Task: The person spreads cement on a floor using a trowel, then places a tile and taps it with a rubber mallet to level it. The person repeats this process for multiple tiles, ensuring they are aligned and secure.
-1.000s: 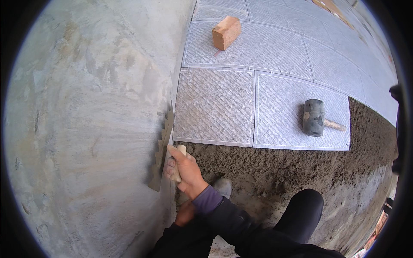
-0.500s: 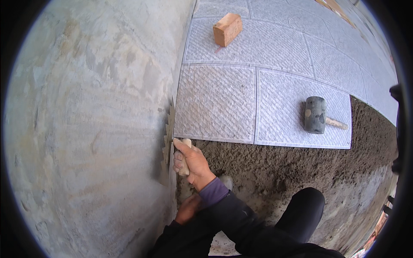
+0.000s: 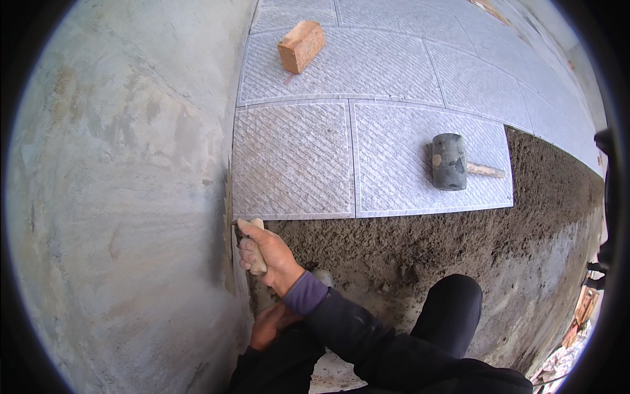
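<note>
My right hand [image 3: 269, 257] is wrapped round the pale, worn handle [image 3: 258, 248] of a tool, thumb on top. The tool's working end is hidden. This hand is over the mortar strip in the corner by the wall, just below the front edge of a grey textured paving slab [image 3: 293, 161]. Beneath the right wrist, my left hand [image 3: 271, 326] is low beside the wall; its fingers are hidden and partly blurred. A black rubber mallet [image 3: 449, 162] with a short wooden handle lies on the neighbouring grey slab [image 3: 387, 151].
On a farther slab rests an orange brick [image 3: 301, 46]. A bare cement wall [image 3: 125, 197] runs along the left. Rough dark mortar [image 3: 394, 246] borders the slabs in front and at right. My bent knee [image 3: 450, 308] is at lower right.
The whole view has shifted, so slabs, brick and mallet appear farther left. My right hand keeps its grip on the handle by the slab's corner.
</note>
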Demonstrator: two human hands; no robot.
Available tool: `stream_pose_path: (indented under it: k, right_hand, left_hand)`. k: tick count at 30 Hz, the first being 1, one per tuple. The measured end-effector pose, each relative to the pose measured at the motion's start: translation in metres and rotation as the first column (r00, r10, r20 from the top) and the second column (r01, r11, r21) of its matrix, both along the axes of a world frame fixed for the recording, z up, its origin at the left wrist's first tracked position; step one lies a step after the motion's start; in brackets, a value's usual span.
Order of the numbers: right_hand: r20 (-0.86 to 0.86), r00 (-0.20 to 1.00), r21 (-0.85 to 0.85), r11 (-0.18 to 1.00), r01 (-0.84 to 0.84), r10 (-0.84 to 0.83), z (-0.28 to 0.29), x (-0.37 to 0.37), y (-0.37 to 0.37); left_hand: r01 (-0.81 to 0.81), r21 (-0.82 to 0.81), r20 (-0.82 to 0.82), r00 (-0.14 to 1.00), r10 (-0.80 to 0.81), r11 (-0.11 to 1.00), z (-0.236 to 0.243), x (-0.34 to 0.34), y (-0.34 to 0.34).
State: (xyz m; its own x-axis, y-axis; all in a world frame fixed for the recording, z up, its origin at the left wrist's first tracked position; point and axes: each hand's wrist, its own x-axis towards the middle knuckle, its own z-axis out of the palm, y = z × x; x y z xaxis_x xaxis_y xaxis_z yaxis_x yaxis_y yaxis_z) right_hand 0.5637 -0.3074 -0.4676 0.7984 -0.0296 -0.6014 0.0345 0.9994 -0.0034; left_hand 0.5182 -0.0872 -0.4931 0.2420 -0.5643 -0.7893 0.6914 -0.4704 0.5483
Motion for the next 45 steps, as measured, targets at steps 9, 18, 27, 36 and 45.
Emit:
stream_pose_path:
  k: [9, 18, 27, 36, 45]
  right_hand:
    - [0.022, 1.0, 0.013, 1.0, 0.01, -0.01, 0.003, 0.007, 0.007]
    - [-0.016, 0.998, 0.039, 0.998, 0.058, -0.057, 0.028, 0.024, 0.014]
    - [0.398, 0.917, -0.095, 0.993, 0.07, -0.027, 0.062, -0.044, -0.017]
    - [-0.381, 0.889, -0.849, 0.476, -0.229, -0.253, 0.023, -0.158, -0.206]
    - [-0.58, 0.803, -0.772, 0.41, -0.487, -0.137, 0.004, -0.136, -0.287]
  left_hand:
    - [-0.199, -0.021, -0.158, 0.968, 0.193, 0.98, -0.012, -0.004, 0.01]
    - [0.33, -0.056, 0.394, 0.874, -0.283, 0.942, -0.03, 0.007, 0.029]
    - [-0.089, -0.035, -0.157, 0.984, 0.083, 0.995, -0.027, -0.002, 0.015]
    - [-0.194, 0.048, -0.162, 0.967, 0.199, 0.98, -0.008, -0.003, -0.001]
    - [-0.27, 0.049, -0.199, 0.941, 0.274, 0.962, -0.021, 0.0, 0.009]
